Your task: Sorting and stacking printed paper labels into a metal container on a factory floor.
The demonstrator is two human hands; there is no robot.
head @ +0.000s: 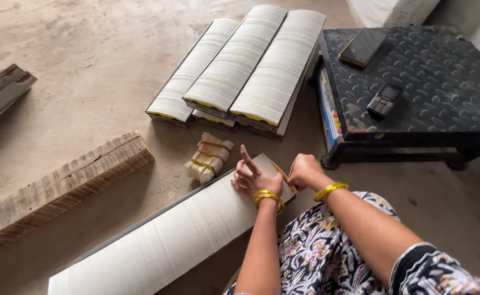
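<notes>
Our left hand [256,177] rests spread on the near end of a long white paper stack [163,240] on the floor, and our right hand [304,171] pinches its yellow band [281,173]. A small banded bundle [208,157] lies just beyond the left hand.

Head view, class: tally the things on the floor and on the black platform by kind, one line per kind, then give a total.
Long white paper stacks: 5, four stacked ahead, one under the left hand and right hand
Small tied bundles: 1
Wooden blocks: 1
Phones: 2, a smartphone and a keypad phone
Black platforms: 1
Total: 10
</notes>
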